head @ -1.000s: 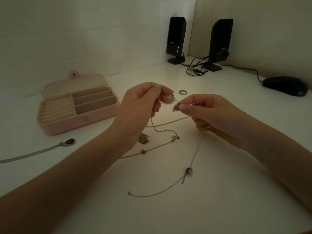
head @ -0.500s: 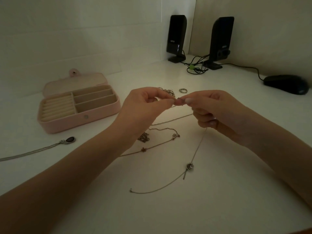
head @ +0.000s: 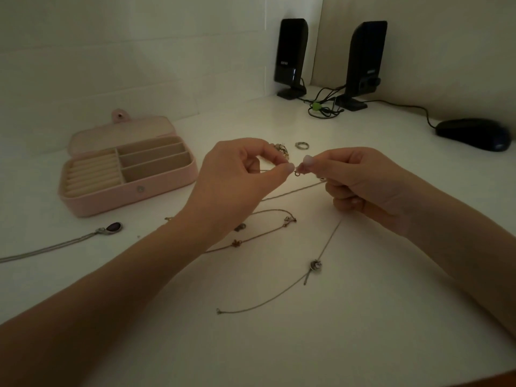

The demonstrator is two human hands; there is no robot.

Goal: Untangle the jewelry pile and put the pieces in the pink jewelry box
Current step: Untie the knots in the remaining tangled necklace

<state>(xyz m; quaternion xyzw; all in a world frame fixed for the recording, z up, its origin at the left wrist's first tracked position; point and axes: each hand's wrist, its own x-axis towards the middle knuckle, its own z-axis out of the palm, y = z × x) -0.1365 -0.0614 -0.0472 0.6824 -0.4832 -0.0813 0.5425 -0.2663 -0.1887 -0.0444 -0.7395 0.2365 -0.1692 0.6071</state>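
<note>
White desk (head: 363,317); open pink rectangular jewelry box (head: 131,196) unmoved at left. Left hand (head: 237,180) and right hand (head: 360,182), apart a second ago, now meet fingertip to fingertip, both pinching the thin silver chain (head: 325,247); its small ring clasp (head: 297,173) dangles between them.

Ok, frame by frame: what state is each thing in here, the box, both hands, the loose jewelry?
Pink jewelry box: lid open, compartments look empty.
Left hand: pinches the thin chain.
Right hand: pinches the chain's clasp end.
Knotted chain: lies on the table.
Oval pendant necklace: lies apart, untangled.
Ring: lies loose.
</note>
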